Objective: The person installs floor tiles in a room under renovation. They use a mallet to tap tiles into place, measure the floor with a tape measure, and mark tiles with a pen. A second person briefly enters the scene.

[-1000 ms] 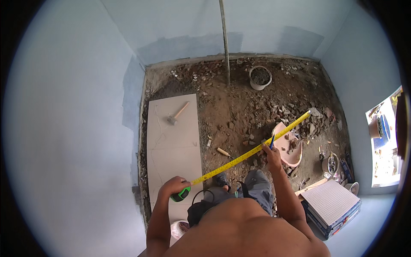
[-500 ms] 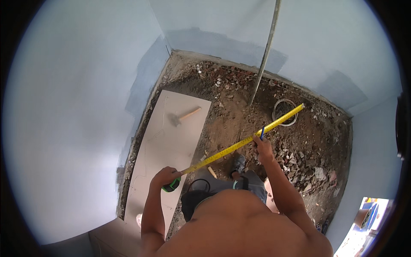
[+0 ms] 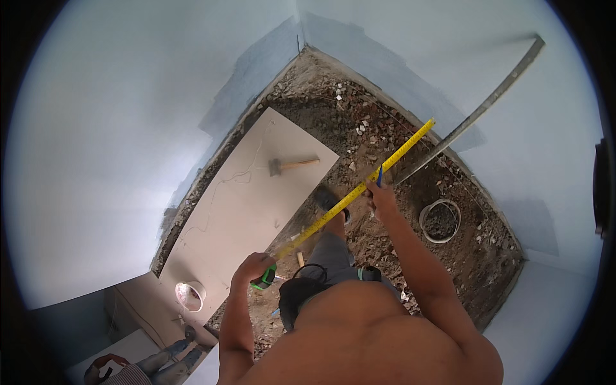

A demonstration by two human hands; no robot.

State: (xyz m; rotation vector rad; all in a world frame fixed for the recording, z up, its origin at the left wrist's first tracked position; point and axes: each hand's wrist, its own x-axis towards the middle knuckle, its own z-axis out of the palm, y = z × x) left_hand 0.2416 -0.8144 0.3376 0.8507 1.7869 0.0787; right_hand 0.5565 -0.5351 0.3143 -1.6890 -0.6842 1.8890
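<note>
My left hand (image 3: 253, 265) is closed around the green and black case of a tape measure (image 3: 264, 278). Its yellow blade (image 3: 340, 207) is drawn out and slants up and to the right, past my right hand, its free end in the air. My right hand (image 3: 383, 201) is closed on a blue pen (image 3: 380, 175) that sticks up beside the blade; its fingers are at the blade's underside, though whether they pinch it is unclear. Below the blade, one shoe (image 3: 330, 200) rests by the edge of a large beige slab (image 3: 224, 199).
A hammer (image 3: 296, 164) lies on the slab. A long straight bar (image 3: 481, 115) leans on the right wall. A bucket (image 3: 441, 221) stands on rubble-strewn soil (image 3: 359, 144). Another white bucket (image 3: 191, 296) is at lower left, near another person (image 3: 144, 371).
My view has turned right, toward the corner, and a foot has stepped forward by the slab. The blade now points more steeply upward. Both hands keep their holds.
</note>
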